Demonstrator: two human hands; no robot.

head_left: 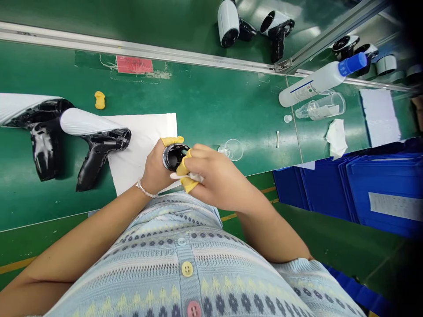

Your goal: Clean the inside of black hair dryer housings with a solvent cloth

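the left hand [153, 169] has its fingers curled around a black part [166, 159], gripping it with its round open end facing up, in front of the person's shirt [185, 246] near the bench's front edge. the right hand [220, 178] is at the part's right side, its fingers closed on a white strip [177, 176], with the fingertips at the rim; whether they reach inside cannot be told. yellow covers [189, 184] sit on fingers of both hands. a white sheet [165, 123] lies on the green bench [205, 97] beside the left hand, with the front of a white-and-black dryer [94, 125] over its left side. another dryer [44, 127] is just left of that one. behind them lies a yellow piece [99, 100]. right of the hands are a clear cup [235, 150], a swab [277, 139], a small cap [287, 119], a blue-topped bottle [310, 83] and a crumpled tissue [336, 137].
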